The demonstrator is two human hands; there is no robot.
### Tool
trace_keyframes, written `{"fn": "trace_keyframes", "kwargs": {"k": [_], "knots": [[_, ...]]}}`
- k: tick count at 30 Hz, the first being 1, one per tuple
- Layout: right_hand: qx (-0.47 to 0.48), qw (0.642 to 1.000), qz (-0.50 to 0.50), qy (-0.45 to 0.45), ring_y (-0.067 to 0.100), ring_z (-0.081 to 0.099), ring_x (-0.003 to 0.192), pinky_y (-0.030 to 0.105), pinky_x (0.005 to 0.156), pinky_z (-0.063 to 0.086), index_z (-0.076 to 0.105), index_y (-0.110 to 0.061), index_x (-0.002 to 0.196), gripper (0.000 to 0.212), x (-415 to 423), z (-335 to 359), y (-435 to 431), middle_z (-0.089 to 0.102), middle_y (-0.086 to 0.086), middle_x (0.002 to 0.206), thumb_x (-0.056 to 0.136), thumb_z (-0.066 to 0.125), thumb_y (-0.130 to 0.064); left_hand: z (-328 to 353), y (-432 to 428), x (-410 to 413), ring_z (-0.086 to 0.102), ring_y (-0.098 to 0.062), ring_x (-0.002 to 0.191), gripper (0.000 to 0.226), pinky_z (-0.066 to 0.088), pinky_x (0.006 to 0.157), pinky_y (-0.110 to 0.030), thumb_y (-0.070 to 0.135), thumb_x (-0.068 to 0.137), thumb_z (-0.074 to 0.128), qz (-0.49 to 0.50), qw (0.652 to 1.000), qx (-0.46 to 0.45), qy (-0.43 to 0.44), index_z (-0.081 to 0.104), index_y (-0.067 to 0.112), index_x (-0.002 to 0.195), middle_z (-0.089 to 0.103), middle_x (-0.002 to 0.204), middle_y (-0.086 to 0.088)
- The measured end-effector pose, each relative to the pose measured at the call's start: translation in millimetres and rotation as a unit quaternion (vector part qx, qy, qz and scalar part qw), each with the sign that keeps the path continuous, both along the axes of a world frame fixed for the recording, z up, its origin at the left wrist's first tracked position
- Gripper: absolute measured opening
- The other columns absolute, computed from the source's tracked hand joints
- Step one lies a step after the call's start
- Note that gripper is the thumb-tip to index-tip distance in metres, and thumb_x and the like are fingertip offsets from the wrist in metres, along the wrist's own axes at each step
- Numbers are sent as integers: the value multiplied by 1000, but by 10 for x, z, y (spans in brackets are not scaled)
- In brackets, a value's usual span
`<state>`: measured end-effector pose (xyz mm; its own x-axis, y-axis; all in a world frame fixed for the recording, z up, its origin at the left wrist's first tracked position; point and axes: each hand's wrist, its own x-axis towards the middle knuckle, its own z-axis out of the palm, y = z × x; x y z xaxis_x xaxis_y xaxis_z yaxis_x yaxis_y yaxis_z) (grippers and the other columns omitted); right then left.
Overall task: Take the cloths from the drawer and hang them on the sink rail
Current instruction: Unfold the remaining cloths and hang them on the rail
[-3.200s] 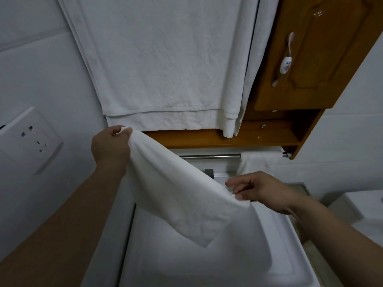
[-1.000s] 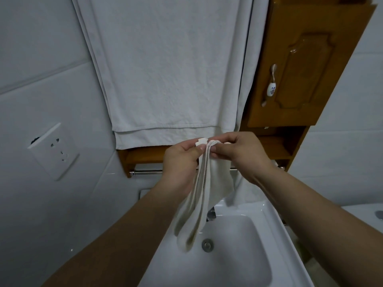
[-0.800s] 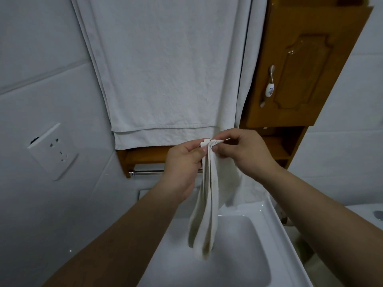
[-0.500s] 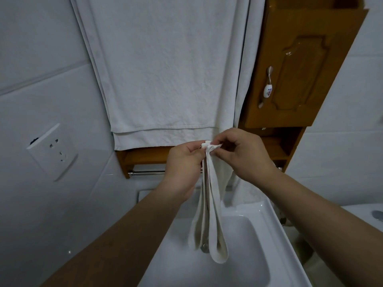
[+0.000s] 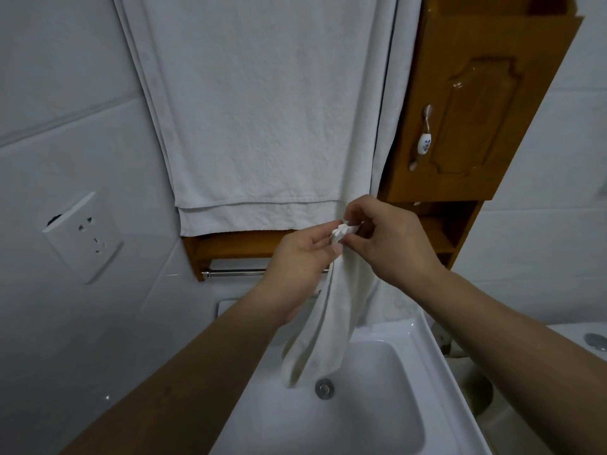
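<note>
A small white cloth (image 5: pixel 323 326) hangs folded lengthwise over the sink basin. My left hand (image 5: pixel 300 257) and my right hand (image 5: pixel 392 241) both pinch its gathered top corners together, just in front of the chrome sink rail (image 5: pixel 235 273). Another white cloth (image 5: pixel 391 302) hangs on the rail's right part, mostly hidden behind my right hand and the held cloth. The rail's left part is bare.
A large white towel (image 5: pixel 262 110) hangs on the wall above the rail. A wooden cabinet (image 5: pixel 473 110) with a porcelain-tipped handle is at the upper right, over an open shelf. A wall socket (image 5: pixel 83 236) is at the left. The white sink (image 5: pixel 371 421) lies below, a toilet cistern (image 5: pixel 581 339) to its right.
The cloth was spread wide between my hands; they have come together and folded it into a narrow hanging strip. In the last second the hands shifted slightly right and the cloth swung.
</note>
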<state>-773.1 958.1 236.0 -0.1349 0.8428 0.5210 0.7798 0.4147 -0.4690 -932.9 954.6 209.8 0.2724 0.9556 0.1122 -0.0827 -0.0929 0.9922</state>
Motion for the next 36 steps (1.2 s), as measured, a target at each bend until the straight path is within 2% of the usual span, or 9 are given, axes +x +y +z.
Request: {"fn": "trace_keyframes", "kwargs": {"k": [2,5,9,12,17,22,27,33,36], "knots": [[16,1000,4,-1,0,58,76,20,66,51,63,-24,98,17,-39,-8,-13,62,-12,86,86,75,-26,-2,15,-3,66,-18,116,27,45,109,-44,8,98,58,28,999,1,-36,71,18,120,74,116,-2],[24,1000,-6,14,0,57,76,15,66,48,64,-26,96,17,-73,-34,-12,60,-14,87,85,76,-32,-12,20,-1,68,-23,113,24,48,106,-46,14,99,57,42,997,2,-60,73,13,117,75,114,-7],[39,999,-15,28,2,58,76,12,67,47,66,-26,96,22,-59,-97,9,59,-16,87,80,81,-32,1,11,2,71,-30,107,30,57,92,-38,18,103,50,40,988,-56,-138,68,1,121,74,111,-19],[83,996,-3,24,3,55,73,8,67,43,68,-21,95,21,-60,-172,11,58,-14,89,81,80,-31,6,27,6,72,-30,104,29,58,87,-35,16,103,49,42,987,-64,-144,68,-1,118,74,109,-19],[136,990,27,-19,4,55,74,18,63,49,67,-18,86,17,-75,-247,-4,64,-7,95,86,65,-35,-18,44,15,74,-27,93,26,58,73,-28,13,103,50,77,981,-74,-162,73,1,106,76,100,-18],[28,998,51,38,5,61,83,20,72,50,72,-22,85,6,-71,-217,57,66,-11,96,83,77,-26,-118,74,-1,73,-31,96,24,57,82,-37,14,101,54,110,986,-39,-123,76,5,102,76,98,-16],[-55,995,78,20,0,59,93,12,77,47,78,-23,94,13,-58,-162,87,64,-14,104,88,72,-33,-171,86,6,74,-26,96,21,58,91,-46,18,100,58,123,989,-23,-85,78,10,103,78,98,-10],[-1,1000,23,12,0,58,85,11,71,45,75,-25,87,14,-107,-145,78,65,-14,91,87,70,-39,-179,85,38,72,-32,102,26,54,98,-50,23,102,55,106,987,-57,-104,78,11,101,76,101,-15],[-3,1000,5,-1,-3,57,80,5,67,41,72,-29,88,11,-110,-158,69,63,-16,88,85,74,-39,-192,71,47,72,-34,100,32,56,94,-46,24,104,51,86,985,-80,-124,78,9,97,75,101,-20]]}}
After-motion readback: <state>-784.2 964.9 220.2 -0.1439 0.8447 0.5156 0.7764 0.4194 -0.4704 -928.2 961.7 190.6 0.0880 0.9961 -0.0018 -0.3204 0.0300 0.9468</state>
